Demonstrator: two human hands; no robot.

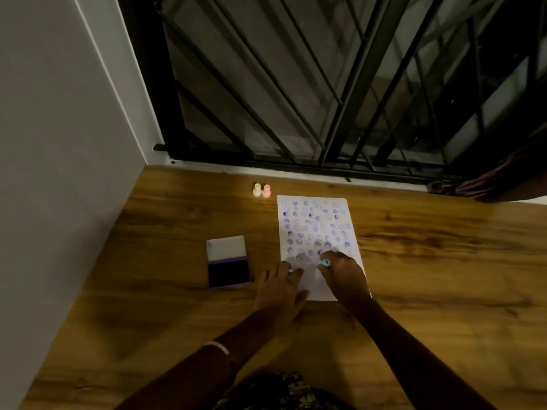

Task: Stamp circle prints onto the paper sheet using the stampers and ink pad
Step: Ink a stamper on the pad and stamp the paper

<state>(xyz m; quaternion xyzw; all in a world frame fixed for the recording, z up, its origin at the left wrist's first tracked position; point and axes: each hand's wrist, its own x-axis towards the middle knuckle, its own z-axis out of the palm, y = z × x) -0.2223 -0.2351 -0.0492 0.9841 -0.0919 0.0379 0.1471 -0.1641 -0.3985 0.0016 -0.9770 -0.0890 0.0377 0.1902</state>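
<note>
A white paper sheet (319, 229) lies on the wooden table, covered with several rows of purple prints. My right hand (344, 276) is over the sheet's lower part, fingers closed around a small teal stamper (324, 263) held near the paper. My left hand (281, 287) rests flat with fingers spread on the sheet's lower left corner. An ink pad (228, 272) lies open to the left of the sheet, dark pad near me and white lid behind. A cream stamper (257, 190) and a pink stamper (266, 191) stand upright beyond the sheet's top left corner.
The wooden table (444, 261) runs up to a grey wall (59, 143) on the left and a black metal window grille (325, 99) at the back. Brown cloth (485, 184) lies at the far right edge. Patterned clothing (281, 392) shows at the near edge.
</note>
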